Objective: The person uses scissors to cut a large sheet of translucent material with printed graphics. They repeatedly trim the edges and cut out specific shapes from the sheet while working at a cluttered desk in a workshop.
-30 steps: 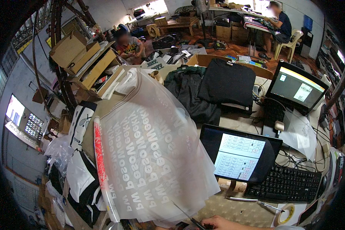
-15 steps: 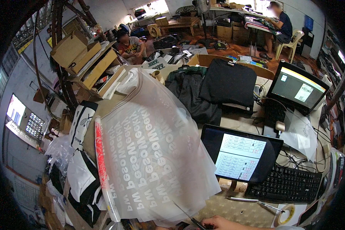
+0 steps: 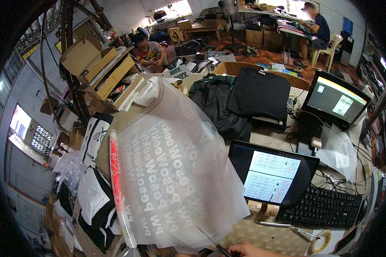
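At the lower edge, my right hand (image 3: pixel 245 249) is closed on the dark handle of what look like scissors (image 3: pixel 216 244). One thin metal blade points up and left over the bottom edge of the translucent film sheets (image 3: pixel 214 201). These sheets lie layered on the table, with rows of white lettering that reads reversed. Along their left side runs a roll (image 3: pixel 123 218) of white material with a red pattern. My left hand is out of view. The lower part of the scissors and most of my right hand are cut off by the picture's edge.
Right of the sheets stand a tablet-like screen (image 3: pixel 270 175), a black keyboard (image 3: pixel 326 210), a pen (image 3: pixel 273 224), a tape roll (image 3: pixel 321 242) and a monitor (image 3: pixel 339 98). Dark folded garments (image 3: pixel 259 94) lie behind. Open cardboard boxes (image 3: pixel 109 77) stand far left. Two people sit farther back.
The whole view has shifted slightly, so things sit a little farther right in the picture. My right hand and the scissors keep nearly the same place against the sheets.
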### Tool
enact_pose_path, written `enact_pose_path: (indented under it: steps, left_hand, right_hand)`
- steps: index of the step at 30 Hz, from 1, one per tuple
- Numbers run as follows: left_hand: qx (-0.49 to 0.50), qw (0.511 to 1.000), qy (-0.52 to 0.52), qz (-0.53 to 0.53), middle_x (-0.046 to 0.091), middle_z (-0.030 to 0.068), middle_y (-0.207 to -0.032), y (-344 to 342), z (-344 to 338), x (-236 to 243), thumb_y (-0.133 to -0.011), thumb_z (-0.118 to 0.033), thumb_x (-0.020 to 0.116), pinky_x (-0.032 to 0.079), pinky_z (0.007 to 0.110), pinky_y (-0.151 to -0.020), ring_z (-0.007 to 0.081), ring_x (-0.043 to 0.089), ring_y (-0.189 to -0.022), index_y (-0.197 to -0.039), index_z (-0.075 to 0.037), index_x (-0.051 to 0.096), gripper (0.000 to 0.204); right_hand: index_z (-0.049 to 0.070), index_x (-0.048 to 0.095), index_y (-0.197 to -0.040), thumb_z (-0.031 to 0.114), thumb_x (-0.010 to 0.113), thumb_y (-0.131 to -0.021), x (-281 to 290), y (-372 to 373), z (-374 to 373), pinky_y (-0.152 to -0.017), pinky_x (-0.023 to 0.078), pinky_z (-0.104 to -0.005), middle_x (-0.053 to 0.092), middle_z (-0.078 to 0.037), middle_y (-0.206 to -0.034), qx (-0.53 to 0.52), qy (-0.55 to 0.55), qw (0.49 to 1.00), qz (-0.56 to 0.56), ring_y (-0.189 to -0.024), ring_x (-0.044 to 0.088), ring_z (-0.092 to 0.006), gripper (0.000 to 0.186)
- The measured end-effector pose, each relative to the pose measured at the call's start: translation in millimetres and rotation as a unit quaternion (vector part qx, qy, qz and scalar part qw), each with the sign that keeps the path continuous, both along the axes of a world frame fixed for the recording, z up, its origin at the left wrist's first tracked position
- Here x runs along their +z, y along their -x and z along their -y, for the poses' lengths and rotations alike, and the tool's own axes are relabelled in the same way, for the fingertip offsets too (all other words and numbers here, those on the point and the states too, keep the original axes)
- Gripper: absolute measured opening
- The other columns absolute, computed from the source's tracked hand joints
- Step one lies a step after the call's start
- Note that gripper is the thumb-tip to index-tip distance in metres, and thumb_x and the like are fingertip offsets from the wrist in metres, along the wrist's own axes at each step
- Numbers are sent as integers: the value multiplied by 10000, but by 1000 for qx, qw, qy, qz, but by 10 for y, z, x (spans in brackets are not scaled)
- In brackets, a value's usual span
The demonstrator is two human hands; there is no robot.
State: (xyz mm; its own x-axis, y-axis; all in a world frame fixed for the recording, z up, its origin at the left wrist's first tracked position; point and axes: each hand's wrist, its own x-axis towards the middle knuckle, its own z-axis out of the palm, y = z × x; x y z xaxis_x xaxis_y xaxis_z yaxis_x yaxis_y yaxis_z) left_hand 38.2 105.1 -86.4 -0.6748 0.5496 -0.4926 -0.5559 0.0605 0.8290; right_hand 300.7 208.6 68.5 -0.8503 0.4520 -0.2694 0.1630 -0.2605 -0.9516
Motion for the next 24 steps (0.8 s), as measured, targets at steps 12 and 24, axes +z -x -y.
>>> enact_pose_path:
  steps: [12, 24]
  left_hand:
    - [-4, 1000, 5, 2, 476, 103, -1105, 19, 17, 16, -779, -202, 576, 413, 374, -798, 234, 471, -949, -1228, -114, 361, 505]
    - [-2, 1000, -5, 1, 472, 105, -1114, 20, 80, 25, -779, -203, 575, 410, 378, -809, 234, 466, -962, -1233, -115, 355, 512]
  right_hand:
    - [-4, 530, -807, 194, 581, -784, -7, -5, 11, -543, 378, -308, 514, -105, -633, 3, 14, 1000, 6, -598, 440, -142, 206]
    - [-5, 540, -811, 197, 588, -786, -47, -6, 54, -524, 374, -296, 512, -77, -624, -1, 37, 999, -3, -586, 438, -126, 209]
